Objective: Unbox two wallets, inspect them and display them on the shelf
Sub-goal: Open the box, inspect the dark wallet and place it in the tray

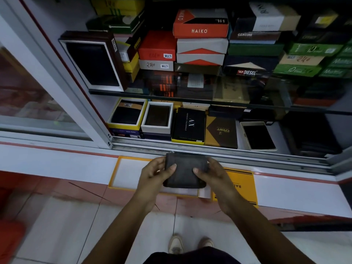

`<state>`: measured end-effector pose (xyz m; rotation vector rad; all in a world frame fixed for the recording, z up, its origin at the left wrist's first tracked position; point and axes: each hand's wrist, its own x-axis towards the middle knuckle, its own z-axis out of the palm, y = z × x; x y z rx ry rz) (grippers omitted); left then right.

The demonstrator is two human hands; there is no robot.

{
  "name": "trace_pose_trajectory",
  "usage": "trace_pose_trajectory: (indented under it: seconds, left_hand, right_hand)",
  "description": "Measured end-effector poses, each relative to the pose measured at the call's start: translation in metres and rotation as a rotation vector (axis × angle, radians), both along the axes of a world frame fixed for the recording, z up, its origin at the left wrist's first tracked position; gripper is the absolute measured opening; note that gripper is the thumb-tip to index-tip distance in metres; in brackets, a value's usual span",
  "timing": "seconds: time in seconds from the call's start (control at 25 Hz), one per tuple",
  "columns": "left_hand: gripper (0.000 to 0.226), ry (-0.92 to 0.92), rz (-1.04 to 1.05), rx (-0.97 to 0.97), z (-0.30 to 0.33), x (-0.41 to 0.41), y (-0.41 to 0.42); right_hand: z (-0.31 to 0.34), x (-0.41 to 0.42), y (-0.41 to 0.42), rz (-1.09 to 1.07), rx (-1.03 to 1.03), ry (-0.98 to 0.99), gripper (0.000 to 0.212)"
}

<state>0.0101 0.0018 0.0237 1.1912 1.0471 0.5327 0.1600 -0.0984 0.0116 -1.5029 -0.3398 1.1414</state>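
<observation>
A dark grey folded wallet (185,170) is held flat between both hands above the cabinet ledge. My left hand (155,173) grips its left edge, thumb on top. My right hand (215,175) grips its right edge, thumb on top as well. Under the wallet lies an open yellow box tray (125,173) with a white inside. The box's yellow lid (242,184) with black print lies to the right of it. On the lower shelf (280,130), open boxes show wallets: one in a yellow-rimmed box (127,115) and one in a white box (157,116).
A glass upper shelf (190,96) carries stacked boxes, among them an orange Haiko box (200,23) and a Diesel box (247,70). A black Armani Exchange box (188,125) stands on the lower shelf. The sliding glass door (43,96) is pushed left. A metal door track (228,151) runs along the ledge.
</observation>
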Motion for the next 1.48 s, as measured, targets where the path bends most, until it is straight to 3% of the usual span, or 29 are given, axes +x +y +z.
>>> trace_pose_trajectory:
  seconds: [0.12, 0.28, 0.36, 0.56, 0.68, 0.76, 0.88, 0.96, 1.08, 1.28, 1.48]
  left_hand:
    - [0.030, -0.019, 0.016, 0.000, 0.010, -0.006, -0.001]
    - [0.042, -0.042, 0.042, -0.308, 0.019, -0.005, 0.000]
    - [0.037, -0.091, 0.096, -0.358, 0.023, -0.006, 0.003]
    - [0.031, -0.102, 0.153, -0.265, 0.031, -0.012, -0.003]
    - [0.069, -0.095, 0.131, -0.179, 0.030, -0.012, -0.014]
    - [0.077, -0.051, 0.159, -0.129, 0.030, -0.011, -0.020]
    - [0.062, 0.078, 0.277, 0.011, 0.032, -0.016, -0.018]
    - [0.040, 0.021, 0.339, -0.015, 0.035, -0.025, -0.009]
    - [0.028, -0.089, 0.300, -0.163, 0.046, -0.032, -0.004]
    - [0.067, -0.340, 0.319, -0.638, 0.060, -0.017, -0.015]
    - [0.080, -0.412, 0.287, -0.783, 0.066, -0.003, -0.020]
  right_hand:
    - [0.019, 0.015, -0.001, 0.163, 0.115, -0.142, 0.036]
    - [0.036, 0.020, -0.002, 0.260, 0.174, -0.407, 0.029]
    - [0.036, 0.021, -0.002, 0.275, 0.188, -0.503, 0.029]
    - [0.052, 0.009, 0.009, 0.440, 0.210, -0.575, 0.039]
    - [0.063, -0.003, 0.023, 0.435, 0.299, -0.552, 0.027]
    - [0.065, -0.007, 0.026, 0.397, 0.335, -0.547, 0.014]
    - [0.064, -0.004, 0.019, 0.264, 0.326, -0.574, 0.005]
    - [0.063, 0.005, 0.010, 0.132, 0.276, -0.648, 0.006]
    - [0.064, 0.022, -0.003, -0.022, 0.258, -0.421, 0.011]
    - [0.058, 0.015, -0.003, -0.035, 0.169, 0.051, 0.011]
    - [0.042, -0.019, 0.002, 0.017, 0.121, 0.094, 0.006]
